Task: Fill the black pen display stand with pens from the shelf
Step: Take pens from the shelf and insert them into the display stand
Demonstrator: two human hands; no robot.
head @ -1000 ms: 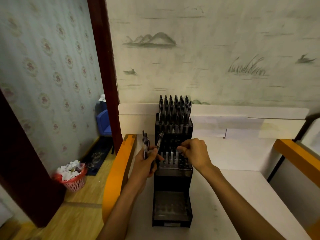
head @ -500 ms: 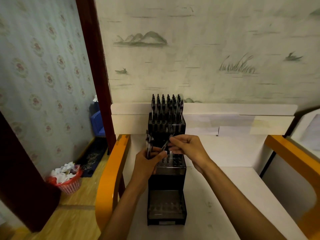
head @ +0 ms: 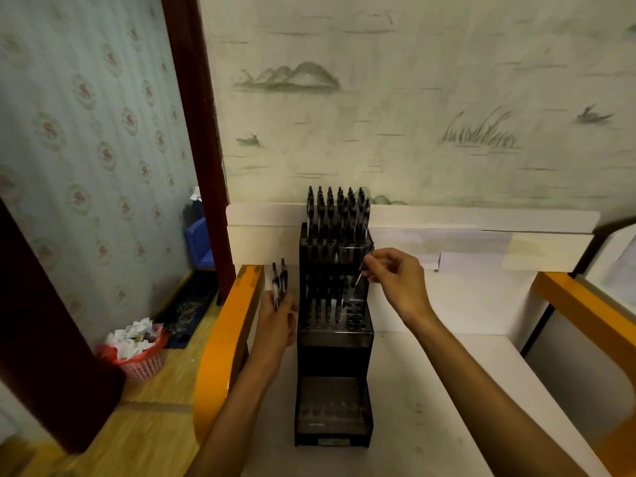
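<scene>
1. Your left hand [head: 277, 321] grips a small bundle of black pens [head: 278, 282], upright, just left of the black pen display stand [head: 334, 342]; that grip is clenched round their lower ends.
2. Your right hand [head: 395, 280] pinches a single pen [head: 361, 273], tilted, tip down over the right side of the stand's middle tier.
3. The stand sits on the white surface [head: 447, 390], between your forearms, its back near the white backboard [head: 481, 222].
4. Top tier: full of black pens standing upright [head: 335, 211].
5. Middle tier: pens on the left, open holes [head: 356, 315] on the right.
6. Bottom tier: looks bare, too dim to tell for sure.
7. Orange armrests [head: 223, 339] flank the surface; a red wastebasket [head: 137, 356] with crumpled paper stands on the wooden floor at left.
</scene>
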